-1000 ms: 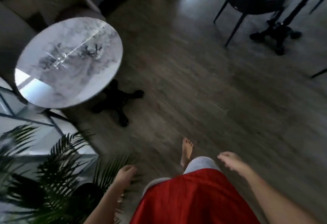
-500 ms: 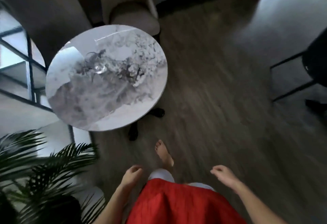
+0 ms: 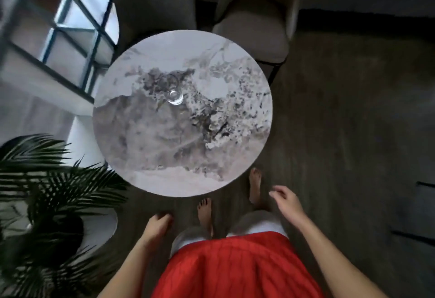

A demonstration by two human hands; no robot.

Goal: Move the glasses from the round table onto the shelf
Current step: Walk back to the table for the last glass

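Head view: one clear glass [image 3: 173, 91] stands near the worktop [image 3: 164, 180] centre. Left grip [image 3: 157, 224] and right grip [image 3: 286, 201] hang off its near edge, loosely curled, empty. Glass looks light, rigid, slick, breakable; best wrapped round the wall, not the rim.

A beige upholstered chair [image 3: 253, 34] stands at the top centre, its seat facing the viewer, and just left of it is a darker grey padded seat [image 3: 153, 1]. Dark wood-plank floor [image 3: 348, 137] fills the right half. At lower left a palm plant [image 3: 49, 187] spreads green fronds over a dark pot [image 3: 63, 234], which sits on a pale rounded base [image 3: 107, 224]. Two thin dark bars [image 3: 423, 184] cross the right edge. A red ribbed garment [image 3: 235, 271] fills the bottom centre.
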